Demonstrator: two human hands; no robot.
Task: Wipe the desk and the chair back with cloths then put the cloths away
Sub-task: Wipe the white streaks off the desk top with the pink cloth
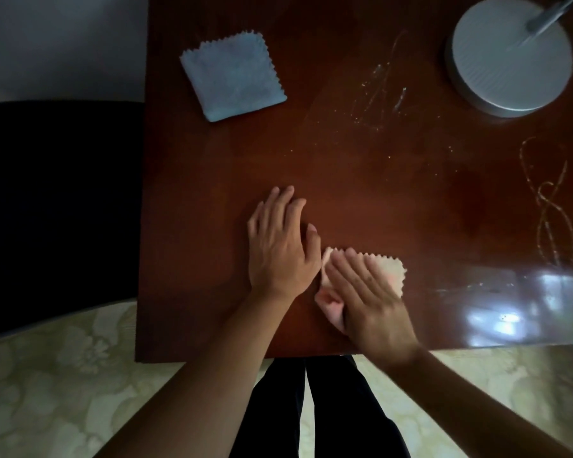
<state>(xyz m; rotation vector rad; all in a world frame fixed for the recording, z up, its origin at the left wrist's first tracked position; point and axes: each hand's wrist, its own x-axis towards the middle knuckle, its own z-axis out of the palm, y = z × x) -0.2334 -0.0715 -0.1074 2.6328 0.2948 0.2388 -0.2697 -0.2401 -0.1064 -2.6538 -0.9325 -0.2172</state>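
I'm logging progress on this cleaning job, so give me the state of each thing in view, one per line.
Left hand: open, flat on the desk, holding nothing.
Right hand: open, fingers straight, pressing on the pink cloth.
Pink cloth: partly bunched under the right hand, near the front edge.
Blue cloth: folded square, lying untouched at far left.
Desk: streaked and crumbed on its right side.
Lamp base: standing at the far right corner.

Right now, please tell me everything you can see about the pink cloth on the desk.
The pink cloth is small, pale pink and soft-looking, with zigzag-cut edges. It lies on the dark brown desk near its front edge, flat at its far side and bunched at its near left corner. The right hand presses on it with straight fingers and covers most of it. The left hand rests flat on the desk just beside it.
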